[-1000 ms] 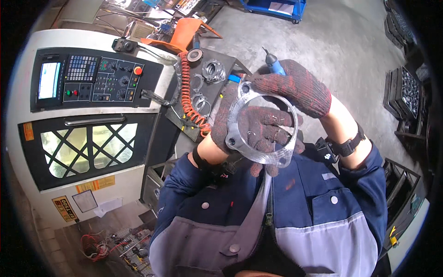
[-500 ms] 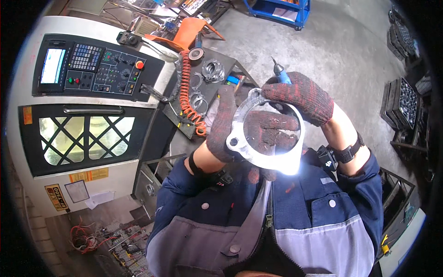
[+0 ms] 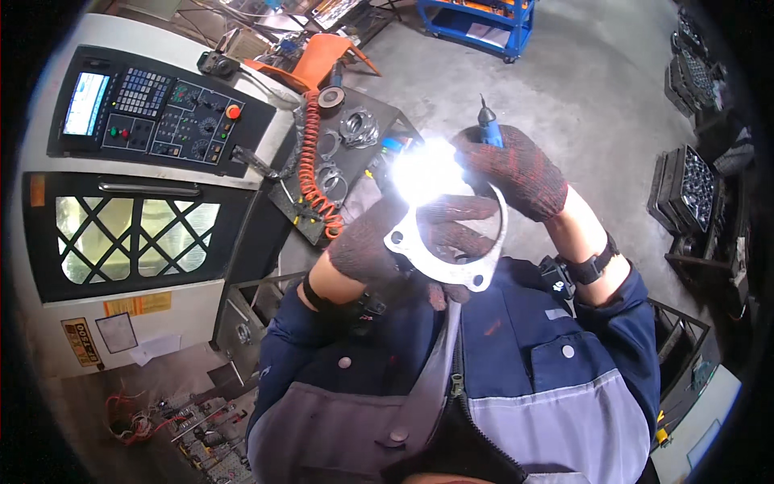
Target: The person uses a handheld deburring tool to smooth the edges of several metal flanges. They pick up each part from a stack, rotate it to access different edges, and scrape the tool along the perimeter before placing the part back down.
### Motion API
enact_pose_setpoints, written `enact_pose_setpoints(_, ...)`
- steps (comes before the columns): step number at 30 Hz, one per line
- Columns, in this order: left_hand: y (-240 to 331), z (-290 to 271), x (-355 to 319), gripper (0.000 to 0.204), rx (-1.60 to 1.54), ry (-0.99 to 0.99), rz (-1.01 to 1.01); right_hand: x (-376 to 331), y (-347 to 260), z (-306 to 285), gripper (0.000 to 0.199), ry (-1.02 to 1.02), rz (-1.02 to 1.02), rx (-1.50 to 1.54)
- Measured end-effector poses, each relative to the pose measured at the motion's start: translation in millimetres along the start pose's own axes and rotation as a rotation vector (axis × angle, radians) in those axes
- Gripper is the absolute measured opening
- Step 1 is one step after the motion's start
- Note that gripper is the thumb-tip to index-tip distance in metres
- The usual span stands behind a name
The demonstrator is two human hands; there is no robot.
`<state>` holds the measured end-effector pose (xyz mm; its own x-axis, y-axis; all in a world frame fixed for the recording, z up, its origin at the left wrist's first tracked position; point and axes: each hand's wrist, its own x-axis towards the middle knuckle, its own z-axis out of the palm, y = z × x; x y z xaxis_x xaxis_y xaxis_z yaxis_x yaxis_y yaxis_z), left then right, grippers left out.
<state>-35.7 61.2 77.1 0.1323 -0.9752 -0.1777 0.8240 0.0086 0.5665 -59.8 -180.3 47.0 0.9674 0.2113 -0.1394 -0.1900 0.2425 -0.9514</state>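
A shiny metal flange ring (image 3: 442, 271) with lugs and bolt holes is held up in front of my chest. My left hand (image 3: 363, 246), in a dark knitted glove, grips its left side, with some fingers showing behind the round opening. In my gloved right hand (image 3: 522, 176) is a blue deburring tool (image 3: 488, 129), its thin metal tip pointing up and away from me. That hand is closed around the tool beside the ring's upper right edge. Strong glare hides the ring's upper left part.
A machine with a control panel (image 3: 161, 113) and a windowed door (image 3: 133, 242) stands at left. Beside it, a dark bench (image 3: 379, 109) carries metal rings (image 3: 359, 127), an orange coiled hose (image 3: 309, 153) and an angle grinder (image 3: 331, 97). Crates of parts (image 3: 687, 189) sit at right; a blue cart (image 3: 476, 24) stands far off.
The ring has turned and tilted in my hands; its glare has moved from the lower right to the upper left. The deburring tool's tip now points more upright.
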Motion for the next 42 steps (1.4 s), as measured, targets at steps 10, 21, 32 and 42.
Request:
enact_pose_setpoints(10, 10, 17, -11, 0.037, 1.062, 0.252, 0.274, -9, -9, -12, 0.038, 0.021, -0.076, -0.128)
enact_pose_setpoints(21, -5, 5, -9, 0.013, 1.228, 0.766, 0.647, -54, -23, 6, 0.022, 0.321, -0.677, -0.997)
enact_pose_setpoints(32, 8, 31, 8, 0.029, 1.606, 0.450, 0.767, -57, -34, 13, 0.037, 0.164, -0.769, -1.231)
enact_pose_setpoints(42, -17, 19, 17, 0.022, 1.317, 0.586, 0.920, -52, -28, 17, 0.034, 0.201, -0.758, -1.335)
